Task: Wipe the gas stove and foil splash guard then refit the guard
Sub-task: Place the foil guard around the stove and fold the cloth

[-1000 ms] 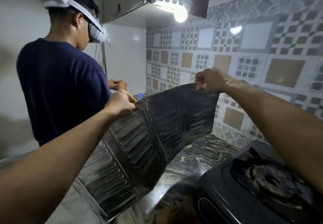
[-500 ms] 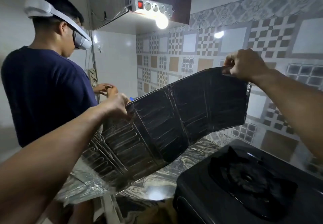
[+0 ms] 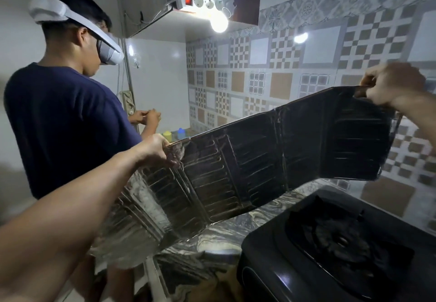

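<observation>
While held aloft, foil guard [image 3: 271, 160].

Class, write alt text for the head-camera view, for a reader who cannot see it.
Two bare hands hold a folding foil splash guard spread above a marbled counter: the left hand grips its left end, the right hand its upper right corner. A black gas stove sits at lower right, and a person in a headset stands at left.
</observation>
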Motion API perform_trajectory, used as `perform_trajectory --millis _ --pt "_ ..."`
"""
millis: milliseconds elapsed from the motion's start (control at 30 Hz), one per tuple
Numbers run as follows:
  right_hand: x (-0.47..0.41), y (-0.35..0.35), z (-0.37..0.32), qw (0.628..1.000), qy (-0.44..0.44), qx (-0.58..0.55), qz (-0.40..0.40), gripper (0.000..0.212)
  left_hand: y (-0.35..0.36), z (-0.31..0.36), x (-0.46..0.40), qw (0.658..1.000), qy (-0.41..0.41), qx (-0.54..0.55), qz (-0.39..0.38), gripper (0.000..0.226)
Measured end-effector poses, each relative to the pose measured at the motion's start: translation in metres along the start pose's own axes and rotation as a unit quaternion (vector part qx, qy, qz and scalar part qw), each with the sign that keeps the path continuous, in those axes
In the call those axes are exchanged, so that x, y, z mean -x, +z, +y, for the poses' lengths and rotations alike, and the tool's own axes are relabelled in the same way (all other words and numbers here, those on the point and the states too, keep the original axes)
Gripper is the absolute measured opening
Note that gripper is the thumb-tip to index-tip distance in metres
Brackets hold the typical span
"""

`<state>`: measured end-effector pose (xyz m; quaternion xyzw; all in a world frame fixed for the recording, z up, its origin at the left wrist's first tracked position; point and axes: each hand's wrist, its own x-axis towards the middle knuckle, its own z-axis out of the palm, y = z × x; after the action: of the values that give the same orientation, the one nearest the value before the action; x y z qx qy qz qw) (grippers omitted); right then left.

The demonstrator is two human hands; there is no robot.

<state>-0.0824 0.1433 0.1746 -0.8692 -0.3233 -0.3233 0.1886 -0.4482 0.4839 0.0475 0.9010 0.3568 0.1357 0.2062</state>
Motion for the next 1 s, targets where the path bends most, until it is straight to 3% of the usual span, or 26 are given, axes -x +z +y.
perform_trajectory --millis 100,167,300,367,433,500,767,867,1000 --pt "-0.002 0.002 0.026 1.000 0.028 0.006 0.011 0.016 -0.005 0.012 -0.031 0.998 -0.011 -0.044 0.053 0.035" --pt "0.000 0.001 0.045 0.998 0.059 0.011 0.008 0.019 -0.005 0.037 -0.041 0.997 0.006 -0.045 0.056 0.025" --pt "0.008 -0.009 0.080 0.993 0.114 0.028 0.031 0.016 0.004 0.091 -0.067 0.997 0.012 0.065 0.043 0.010" --pt "0.017 -0.017 0.095 0.990 0.135 0.040 0.030 0.017 0.011 0.109 -0.088 0.993 0.018 0.107 0.047 0.014" --pt "0.030 -0.027 0.111 0.987 0.152 0.042 0.038 0.024 0.018 0.130 -0.103 0.990 0.025 0.133 0.032 0.019" --pt "0.047 -0.039 0.128 0.983 0.163 0.067 0.047 0.018 0.030 0.156 -0.118 0.988 0.054 0.148 0.012 0.024" --pt "0.098 -0.074 0.191 0.966 0.213 0.138 0.049 0.013 0.091 0.248 -0.136 0.974 0.127 0.176 -0.071 0.017" --pt "0.113 -0.087 0.211 0.955 0.245 0.161 0.047 0.013 0.110 0.276 -0.141 0.968 0.141 0.193 -0.077 0.007" --pt "0.129 -0.099 0.243 0.947 0.286 0.143 0.028 0.021 0.135 0.314 -0.159 0.966 0.166 0.181 -0.081 0.010"
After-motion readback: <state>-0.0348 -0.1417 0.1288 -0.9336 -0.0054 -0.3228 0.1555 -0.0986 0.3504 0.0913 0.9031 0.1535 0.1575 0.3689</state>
